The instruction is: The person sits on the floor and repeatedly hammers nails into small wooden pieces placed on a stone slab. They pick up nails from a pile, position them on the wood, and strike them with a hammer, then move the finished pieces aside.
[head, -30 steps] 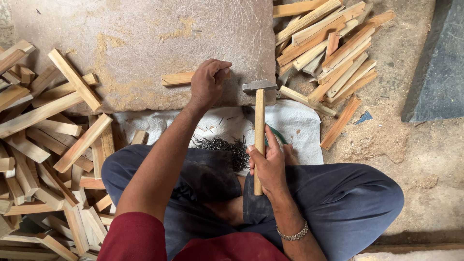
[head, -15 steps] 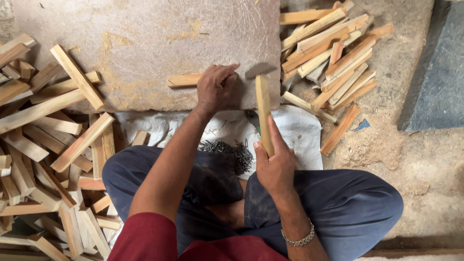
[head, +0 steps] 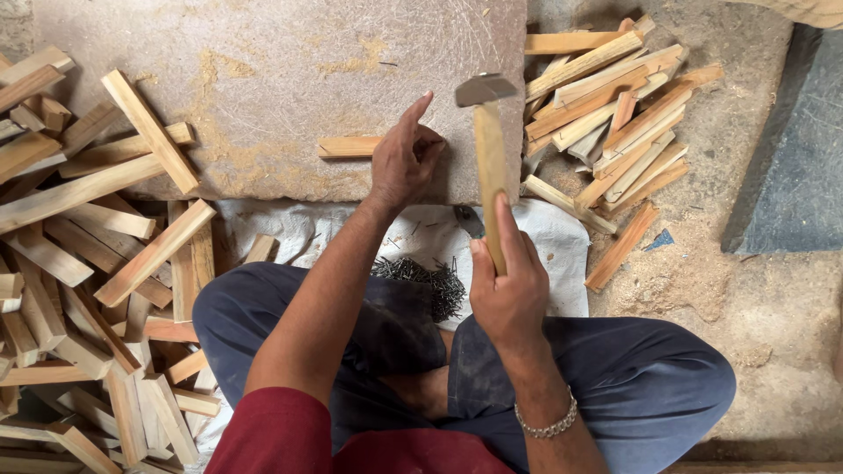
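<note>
My right hand grips the wooden handle of a hammer, its metal head raised over the stone slab. My left hand rests on the end of a short wooden strip lying on the slab, index finger lifted, other fingers pinched together; whether a nail is between them I cannot tell. A dark pile of nails lies on a white sack in front of my crossed legs.
A heap of wooden strips fills the left side and partly overlaps the slab. Another stack of wooden strips lies right of the slab on dusty ground. A dark grey slab sits at far right.
The hammer has swung up from lying low near my lap to raised over the slab. My left hand stayed on the strip, its index finger now lifted.
</note>
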Available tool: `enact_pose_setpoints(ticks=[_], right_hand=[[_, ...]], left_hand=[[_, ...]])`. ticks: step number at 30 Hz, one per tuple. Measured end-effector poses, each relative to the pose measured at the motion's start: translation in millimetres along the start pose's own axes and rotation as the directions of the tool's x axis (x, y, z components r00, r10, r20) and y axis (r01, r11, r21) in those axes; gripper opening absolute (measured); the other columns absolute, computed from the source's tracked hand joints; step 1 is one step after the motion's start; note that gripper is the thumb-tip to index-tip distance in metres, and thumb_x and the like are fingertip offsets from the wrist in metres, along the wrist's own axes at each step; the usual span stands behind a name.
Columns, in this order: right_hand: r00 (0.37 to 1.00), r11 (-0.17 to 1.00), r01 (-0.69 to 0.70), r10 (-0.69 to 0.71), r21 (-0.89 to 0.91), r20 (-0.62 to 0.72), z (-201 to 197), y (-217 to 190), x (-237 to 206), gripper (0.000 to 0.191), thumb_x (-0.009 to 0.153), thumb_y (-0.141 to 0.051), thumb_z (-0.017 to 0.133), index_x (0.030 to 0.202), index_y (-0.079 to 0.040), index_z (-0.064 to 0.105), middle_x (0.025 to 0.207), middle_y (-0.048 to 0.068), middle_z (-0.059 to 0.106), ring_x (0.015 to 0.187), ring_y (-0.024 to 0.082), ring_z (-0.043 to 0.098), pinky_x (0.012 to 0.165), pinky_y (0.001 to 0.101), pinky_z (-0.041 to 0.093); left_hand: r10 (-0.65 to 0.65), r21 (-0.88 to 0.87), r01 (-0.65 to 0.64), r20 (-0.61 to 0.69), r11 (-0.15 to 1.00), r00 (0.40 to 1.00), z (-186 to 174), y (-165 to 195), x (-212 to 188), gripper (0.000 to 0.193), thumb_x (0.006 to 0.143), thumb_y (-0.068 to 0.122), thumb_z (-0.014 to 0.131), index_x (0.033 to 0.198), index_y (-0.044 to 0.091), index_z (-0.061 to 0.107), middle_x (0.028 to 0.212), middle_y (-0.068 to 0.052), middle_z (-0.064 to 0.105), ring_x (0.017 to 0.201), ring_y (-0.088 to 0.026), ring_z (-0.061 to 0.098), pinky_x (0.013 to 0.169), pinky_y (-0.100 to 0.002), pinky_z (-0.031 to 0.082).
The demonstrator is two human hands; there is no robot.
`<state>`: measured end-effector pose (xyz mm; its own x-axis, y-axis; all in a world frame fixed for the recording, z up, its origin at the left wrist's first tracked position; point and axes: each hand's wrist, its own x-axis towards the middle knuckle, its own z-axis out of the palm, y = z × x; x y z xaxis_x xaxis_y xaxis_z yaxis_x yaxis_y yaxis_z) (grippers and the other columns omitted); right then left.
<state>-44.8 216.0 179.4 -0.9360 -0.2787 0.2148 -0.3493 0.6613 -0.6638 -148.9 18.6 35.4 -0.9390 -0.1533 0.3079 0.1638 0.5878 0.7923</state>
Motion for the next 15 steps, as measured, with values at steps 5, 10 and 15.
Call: enact_pose_setpoints(ticks=[5,10,15], right_hand=[[0.975,0.981,-0.136,0.157,-0.140,0.156,12.3,-1.5,-0.4,0.065,0.093,-0.009,0.068,0.155,-0.007,0.046,0.100,0.016,0.072,0.093,0.031,0.073,0.078,0.0437,0.060],[0.993,0.991,-0.091,0.098,-0.099,0.068,0.7,-4.0,0.2,0.061,0.096,-0.008,0.067,0.153,-0.005,0.047,0.107,0.018,0.071,0.094,0.030,0.072,0.078,0.0426,0.060],[0.967,0.986,0.164,-0.165,-0.022,-0.193,0.5,-2.3,-14.1,0.054,0.107,-0.008,0.065,0.155,-0.007,0.042,0.110,0.019,0.069,0.095,0.027,0.074,0.077,0.0372,0.064]], left_hand=[[-0.006,0.015,0.006,-0.002,1.000,1.000,4.1,-4.4,0.1,0.088,0.088,0.006,0.081,0.158,0.017,0.031,0.095,0.001,0.075,0.086,-0.014,0.074,0.081,-0.032,0.063],[-0.023,-0.012,0.023,0.013,1.000,1.000,-0.3,0.2,-2.1,0.089,0.089,0.004,0.078,0.160,0.017,0.025,0.100,-0.001,0.073,0.086,-0.015,0.073,0.079,-0.031,0.062],[-0.073,-0.074,0.072,-0.014,0.995,0.997,-9.3,3.3,1.1,0.084,0.088,-0.008,0.058,0.160,0.015,0.021,0.118,-0.013,0.058,0.084,-0.018,0.069,0.074,-0.031,0.063]])
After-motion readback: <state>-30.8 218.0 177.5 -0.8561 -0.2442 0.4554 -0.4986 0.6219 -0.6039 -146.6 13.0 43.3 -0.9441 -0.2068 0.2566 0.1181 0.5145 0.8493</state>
